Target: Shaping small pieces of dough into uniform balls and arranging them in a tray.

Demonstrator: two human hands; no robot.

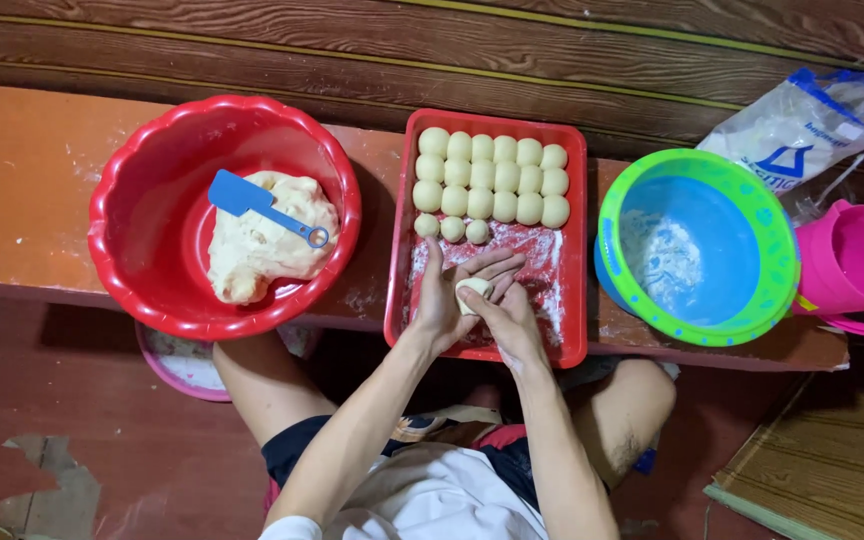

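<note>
I see both hands over the red tray [577, 250]. The left hand [439, 305] and the right hand [512, 320] are cupped together around one dough ball [473, 291], near the tray's 6 o'clock edge. Finished balls [492, 178] lie in rows at 12 o'clock. I think the soft ball can stick to the palms or flatten if pressed too hard, because little flour remains on the tray.

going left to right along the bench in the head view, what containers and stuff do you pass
red basin holding dough and a blue spatula → red tray of dough balls → green-rimmed blue bowl → flour bag → pink jug
</note>
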